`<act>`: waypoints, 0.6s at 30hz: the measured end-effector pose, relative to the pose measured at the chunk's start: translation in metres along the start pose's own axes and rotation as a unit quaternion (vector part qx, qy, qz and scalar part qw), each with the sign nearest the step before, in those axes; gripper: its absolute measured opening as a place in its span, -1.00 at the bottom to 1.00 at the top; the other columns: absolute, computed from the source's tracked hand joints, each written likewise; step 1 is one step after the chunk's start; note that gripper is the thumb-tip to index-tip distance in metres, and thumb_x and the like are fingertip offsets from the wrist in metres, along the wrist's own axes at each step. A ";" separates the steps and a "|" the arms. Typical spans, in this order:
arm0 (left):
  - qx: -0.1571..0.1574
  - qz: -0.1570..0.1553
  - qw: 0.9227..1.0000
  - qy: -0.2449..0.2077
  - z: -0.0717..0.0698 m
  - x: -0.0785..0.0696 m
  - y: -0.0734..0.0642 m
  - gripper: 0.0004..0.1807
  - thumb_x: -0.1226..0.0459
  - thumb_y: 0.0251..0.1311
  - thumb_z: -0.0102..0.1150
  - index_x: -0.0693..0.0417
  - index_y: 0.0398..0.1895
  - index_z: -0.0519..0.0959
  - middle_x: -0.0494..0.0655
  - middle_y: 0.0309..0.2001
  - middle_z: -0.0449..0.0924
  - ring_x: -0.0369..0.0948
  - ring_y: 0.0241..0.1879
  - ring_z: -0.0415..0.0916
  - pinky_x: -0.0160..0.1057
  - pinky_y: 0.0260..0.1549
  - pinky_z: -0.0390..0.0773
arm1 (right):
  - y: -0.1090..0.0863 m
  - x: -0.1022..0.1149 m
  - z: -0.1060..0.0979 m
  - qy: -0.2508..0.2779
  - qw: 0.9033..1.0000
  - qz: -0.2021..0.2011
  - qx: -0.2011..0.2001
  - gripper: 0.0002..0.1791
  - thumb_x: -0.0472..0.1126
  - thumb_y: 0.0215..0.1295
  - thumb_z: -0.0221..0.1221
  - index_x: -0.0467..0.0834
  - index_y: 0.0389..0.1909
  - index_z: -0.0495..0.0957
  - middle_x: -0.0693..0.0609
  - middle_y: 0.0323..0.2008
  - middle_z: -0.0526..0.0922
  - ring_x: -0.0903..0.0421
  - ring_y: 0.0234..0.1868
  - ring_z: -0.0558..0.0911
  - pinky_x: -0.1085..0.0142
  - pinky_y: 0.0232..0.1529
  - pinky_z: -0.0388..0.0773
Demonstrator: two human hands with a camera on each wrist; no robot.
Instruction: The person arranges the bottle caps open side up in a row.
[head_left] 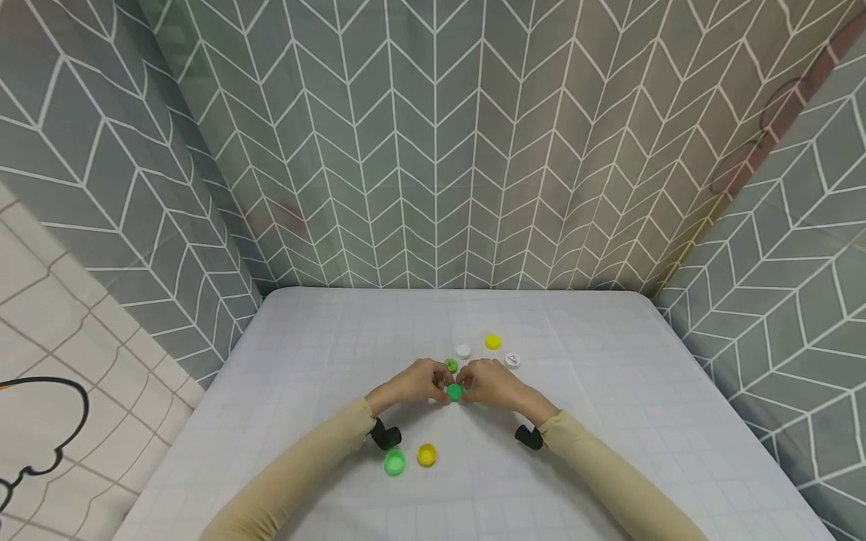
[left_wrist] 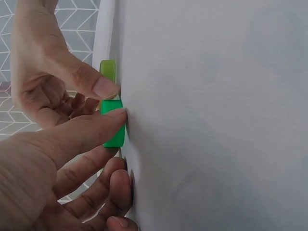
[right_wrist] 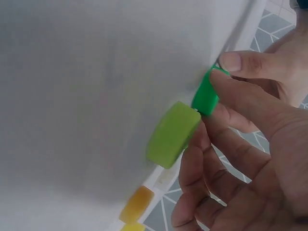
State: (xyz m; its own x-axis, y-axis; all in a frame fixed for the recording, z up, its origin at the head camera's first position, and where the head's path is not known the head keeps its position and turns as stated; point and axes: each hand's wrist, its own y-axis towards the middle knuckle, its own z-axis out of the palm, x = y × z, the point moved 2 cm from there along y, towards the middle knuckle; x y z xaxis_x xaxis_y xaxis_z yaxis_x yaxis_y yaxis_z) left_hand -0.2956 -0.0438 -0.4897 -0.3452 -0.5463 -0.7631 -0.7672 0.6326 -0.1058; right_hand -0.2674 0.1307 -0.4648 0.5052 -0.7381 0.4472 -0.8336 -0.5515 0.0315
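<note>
Both hands meet over a dark green bottle cap [head_left: 455, 392] near the middle of the table. My left hand [head_left: 421, 382] pinches its left side; in the left wrist view the thumb lies along the cap [left_wrist: 113, 130] with fingers curled behind. From the other side my right hand [head_left: 497, 383] pinches the same cap, its thumb across the cap's edge in the right wrist view. A light green cap [right_wrist: 173, 135] stands beside the right fingers, mostly hidden under that hand in the head view. Just beyond the hands lies another light green cap [head_left: 451, 365].
Past the hands are two white caps, one plain [head_left: 463, 351] and one printed [head_left: 513, 360], plus a yellow cap [head_left: 492, 342]. Nearer the body, a green cap [head_left: 395, 461] and a yellow cap [head_left: 427, 454] lie hollow side up by the left forearm. A white cloth [head_left: 609, 361] covers the table.
</note>
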 end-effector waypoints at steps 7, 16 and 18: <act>-0.007 0.009 1.000 0.008 0.001 0.000 0.000 -0.74 0.36 -0.05 0.46 0.13 -0.26 0.63 -0.18 -0.48 0.53 -0.32 -0.50 0.40 -0.43 -0.54 0.42 | -0.001 -0.001 0.003 -0.003 1.000 -0.015 -0.007 -0.70 -0.21 -0.04 0.47 -0.11 -0.22 0.71 0.09 -0.32 0.71 0.14 -0.25 0.60 0.14 -0.11 0.44; -0.015 0.012 1.000 0.018 -0.003 -0.005 0.000 -0.70 0.32 -0.05 0.47 0.11 -0.20 0.64 -0.15 -0.41 0.58 -0.30 -0.41 0.47 -0.41 -0.45 0.49 | -0.001 -0.002 -0.003 -0.011 1.000 -0.023 -0.014 -0.70 -0.19 -0.03 0.46 -0.11 -0.21 0.72 0.09 -0.29 0.73 0.12 -0.22 0.62 0.20 -0.15 0.46; -0.020 0.022 0.999 0.018 -0.006 -0.006 0.000 -0.71 0.32 -0.04 0.47 0.10 -0.21 0.64 -0.15 -0.39 0.59 -0.31 -0.39 0.48 -0.39 -0.43 0.51 | -0.001 -0.002 -0.007 0.002 0.999 -0.030 -0.018 -0.71 -0.22 -0.01 0.45 -0.13 -0.20 0.72 0.07 -0.29 0.74 0.11 -0.22 0.63 0.25 -0.18 0.50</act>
State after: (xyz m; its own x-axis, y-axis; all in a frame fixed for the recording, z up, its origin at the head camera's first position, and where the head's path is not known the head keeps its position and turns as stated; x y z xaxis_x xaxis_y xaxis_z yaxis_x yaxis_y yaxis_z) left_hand -0.2968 -0.0437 -0.4813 -0.3980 -0.5390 -0.7424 -0.7720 0.6339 -0.0463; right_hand -0.2687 0.1352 -0.4593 0.5541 -0.7020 0.4474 -0.8092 -0.5804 0.0914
